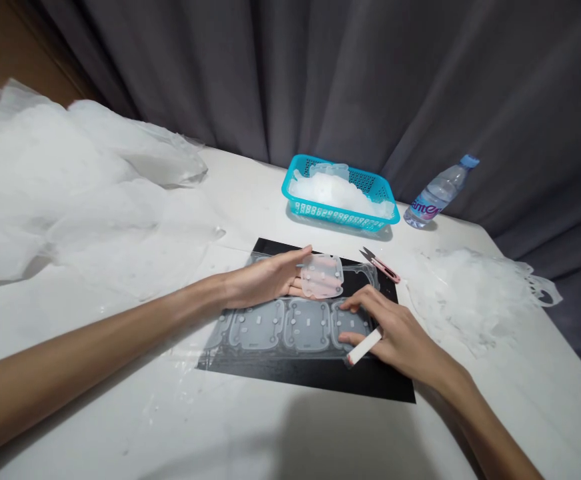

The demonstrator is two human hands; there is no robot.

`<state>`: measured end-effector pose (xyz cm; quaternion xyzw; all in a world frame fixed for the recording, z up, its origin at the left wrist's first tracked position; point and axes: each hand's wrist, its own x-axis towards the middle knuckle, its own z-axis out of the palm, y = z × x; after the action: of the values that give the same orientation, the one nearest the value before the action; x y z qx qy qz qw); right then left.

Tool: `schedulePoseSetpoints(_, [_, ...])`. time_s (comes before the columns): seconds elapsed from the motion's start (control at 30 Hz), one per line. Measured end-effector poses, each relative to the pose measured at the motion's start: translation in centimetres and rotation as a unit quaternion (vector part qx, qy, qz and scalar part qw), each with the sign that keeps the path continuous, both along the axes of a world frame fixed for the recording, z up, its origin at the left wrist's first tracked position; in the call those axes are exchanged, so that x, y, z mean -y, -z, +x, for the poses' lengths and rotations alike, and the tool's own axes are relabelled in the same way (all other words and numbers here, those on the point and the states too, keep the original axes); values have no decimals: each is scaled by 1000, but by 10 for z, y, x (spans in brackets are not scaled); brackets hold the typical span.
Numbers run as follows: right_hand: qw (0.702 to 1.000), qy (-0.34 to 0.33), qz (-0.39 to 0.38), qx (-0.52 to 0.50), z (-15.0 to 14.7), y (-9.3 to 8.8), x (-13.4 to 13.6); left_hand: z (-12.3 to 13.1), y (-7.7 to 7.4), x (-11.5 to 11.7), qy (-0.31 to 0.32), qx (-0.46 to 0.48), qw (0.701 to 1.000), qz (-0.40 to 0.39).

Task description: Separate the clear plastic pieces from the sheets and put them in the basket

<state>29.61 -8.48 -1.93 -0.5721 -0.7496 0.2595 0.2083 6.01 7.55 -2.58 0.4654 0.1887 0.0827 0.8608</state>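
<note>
Moulded sheet: clear plastic (309,323), flat on the black mat (310,377), its row of cells running left to right
Right hand: nearer (389,333) to the row's right end, the last cell lying just left of it; thumb and forefinger apart over that cell, contact unclear
White stick: tucked in the right hand (365,347), reddish end slanting near and left
Left hand: palm turned up (269,275), fingers spread flat behind the loose piece, thumb lifted off it
Loose piece: on the left fingers (323,275), just far of the row
In the way: left fingers and piece cover part of the sheet's far side
Snips: pink (386,268), at the mat's far right
Far: blue basket (343,213), bottle (437,195) to its right
Sides: clear scraps (470,293) right, plastic heap (70,180) left
</note>
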Motion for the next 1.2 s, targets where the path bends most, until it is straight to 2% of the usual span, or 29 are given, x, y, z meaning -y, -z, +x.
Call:
schedulePoseSetpoints(0.2, [998,3,-67,-1,1,-15,2,0,-6,1,17,-9,999,32])
schedulePoseSetpoints(0.27, [997,0,-83,7,1,-20,5,0,-10,-1,-2,-21,997,80])
schedulePoseSetpoints(0.37, [995,-7,-92,28,2,-21,10,6,-18,-14,-64,-46,975,207])
schedulePoseSetpoints(0.47, [995,-12,-88,47,3,-18,14,27,-34,-42,-107,-40,930,350])
schedulePoseSetpoints(0.57, [995,-6,-88,53,2,-15,13,62,-56,-80,-138,-19,870,472])
schedulePoseSetpoints(0.63, [995,-1,-89,46,1,-14,12,85,-67,-104,-170,-63,801,570])
schedulePoseSetpoints(0.7, [995,2,-92,34,-1,-15,9,99,-72,-120,-209,-90,757,612])
schedulePoseSetpoints(0.77, [995,6,-98,24,-2,-17,8,97,-69,-121,-247,-102,719,642])
schedulePoseSetpoints(0.83, [995,5,-101,17,-3,-18,7,77,-60,-106,-269,-106,687,667])
schedulePoseSetpoints(0.9, [996,-3,-91,4,-4,-20,6,45,-46,-75,-254,-104,675,685])
schedulePoseSetpoints(0.97, [999,8,-45,-29,-3,-21,6,10,-32,-36,-193,-93,672,709])
schedulePoseSetpoints(1.03, [996,51,26,-73,-3,-20,6,-18,-18,2,-82,-118,686,713])
schedulePoseSetpoints(1.1, [986,90,70,-121,-4,-17,4,-34,-5,29,-34,-138,690,709])
schedulePoseSetpoints(1.2, [976,98,31,-191,-12,-11,-5,-37,10,46,-27,-145,677,721])
